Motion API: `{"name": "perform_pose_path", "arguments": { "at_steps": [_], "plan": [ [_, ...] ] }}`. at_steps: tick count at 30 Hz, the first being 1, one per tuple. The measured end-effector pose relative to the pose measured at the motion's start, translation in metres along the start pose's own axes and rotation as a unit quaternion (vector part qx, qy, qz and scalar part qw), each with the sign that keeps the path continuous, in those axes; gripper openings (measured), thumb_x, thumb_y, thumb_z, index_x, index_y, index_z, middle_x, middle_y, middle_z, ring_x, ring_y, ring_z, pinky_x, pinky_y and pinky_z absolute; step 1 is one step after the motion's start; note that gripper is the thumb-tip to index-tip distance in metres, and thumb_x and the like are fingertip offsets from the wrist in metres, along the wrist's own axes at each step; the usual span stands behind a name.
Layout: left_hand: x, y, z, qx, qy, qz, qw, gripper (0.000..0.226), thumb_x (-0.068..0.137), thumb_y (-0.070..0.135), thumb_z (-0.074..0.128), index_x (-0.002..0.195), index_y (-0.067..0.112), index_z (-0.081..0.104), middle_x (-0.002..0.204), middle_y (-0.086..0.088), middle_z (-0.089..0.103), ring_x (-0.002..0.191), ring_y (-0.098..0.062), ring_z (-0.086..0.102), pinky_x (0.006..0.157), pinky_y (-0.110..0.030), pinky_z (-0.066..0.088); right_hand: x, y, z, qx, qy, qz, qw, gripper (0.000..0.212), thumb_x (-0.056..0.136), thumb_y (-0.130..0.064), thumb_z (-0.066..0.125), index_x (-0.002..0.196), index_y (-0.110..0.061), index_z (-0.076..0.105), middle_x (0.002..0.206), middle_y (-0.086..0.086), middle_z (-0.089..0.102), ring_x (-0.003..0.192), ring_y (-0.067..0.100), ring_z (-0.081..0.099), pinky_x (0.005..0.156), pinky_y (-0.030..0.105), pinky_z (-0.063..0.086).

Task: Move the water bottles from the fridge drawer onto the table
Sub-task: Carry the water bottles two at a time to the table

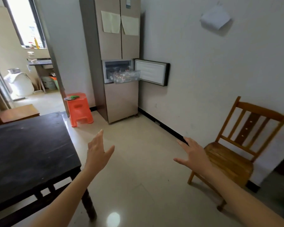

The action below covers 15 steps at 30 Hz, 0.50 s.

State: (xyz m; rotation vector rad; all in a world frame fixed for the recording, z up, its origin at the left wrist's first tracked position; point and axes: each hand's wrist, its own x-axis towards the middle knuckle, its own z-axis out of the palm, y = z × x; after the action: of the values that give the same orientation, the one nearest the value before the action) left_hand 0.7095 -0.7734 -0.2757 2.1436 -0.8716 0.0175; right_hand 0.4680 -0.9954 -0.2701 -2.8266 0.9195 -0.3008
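Clear plastic fridge drawer (126, 77), upper centre of the frame: pulled out of the middle compartment of the beige fridge (120, 46), whose small door (152, 72) stands swung open to the right. Contents: water bottles (121, 77), lying inside the drawer; too blurred to count.

Black wooden counter (28, 154), lower left: dull, scuffed top.

Bare left hand (97, 149), lower centre: raised in mid-air just right of the counter's edge. Its fingers (100, 134) are straight and close together, thumb spread apart; it holds and touches nothing.

Bare right hand (193, 153), right of centre: palm down above the floor, fingers (181, 142) extended and slightly spread, thumb out to the left; it holds nothing.

Both hands are well apart from the fridge.

Orange plastic stool (79, 108): on the floor, just left of the fridge's foot.

Brown wooden chair (233, 154): against the right wall, near the right hand.
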Motion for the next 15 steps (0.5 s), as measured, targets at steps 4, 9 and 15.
{"name": "perform_pose_path", "arguments": {
  "at_steps": [4, 9, 15],
  "plan": [
    [0.037, 0.014, 0.029, -0.005, 0.011, 0.026, 1.0, 0.072, 0.087, 0.022, 0.061, 0.144, 0.011, 0.02, 0.149, -0.014, 0.026, 0.135, -0.034, 0.022, 0.108, -0.046, 0.024, 0.024, 0.027, -0.014, -0.012, 0.013, 0.003, 1.0, 0.076, 0.084, -0.054, 0.053, 0.145, -0.024, 0.02, 0.154, 0.005, 0.013, 0.143, 0.021, 0.008, 0.115, 0.037, 0.012],
    [0.093, 0.042, 0.073, -0.033, 0.034, 0.062, 0.997, 0.068, 0.085, 0.015, 0.062, 0.142, 0.005, 0.026, 0.147, -0.016, 0.03, 0.134, -0.035, 0.025, 0.109, -0.044, 0.021, 0.061, 0.073, -0.027, -0.022, 0.018, 0.027, 0.999, 0.075, 0.085, -0.052, 0.053, 0.146, -0.026, 0.018, 0.155, 0.004, 0.011, 0.143, 0.02, 0.007, 0.115, 0.035, 0.01],
    [0.166, 0.052, 0.122, -0.019, 0.03, 0.063, 0.997, 0.067, 0.083, 0.015, 0.064, 0.14, 0.002, 0.03, 0.143, -0.02, 0.036, 0.132, -0.037, 0.03, 0.109, -0.042, 0.02, 0.129, 0.117, -0.038, -0.061, 0.003, 0.025, 0.998, 0.074, 0.086, -0.053, 0.05, 0.146, -0.028, 0.014, 0.155, 0.003, 0.008, 0.143, 0.019, 0.005, 0.114, 0.033, 0.008]
  ]
}}
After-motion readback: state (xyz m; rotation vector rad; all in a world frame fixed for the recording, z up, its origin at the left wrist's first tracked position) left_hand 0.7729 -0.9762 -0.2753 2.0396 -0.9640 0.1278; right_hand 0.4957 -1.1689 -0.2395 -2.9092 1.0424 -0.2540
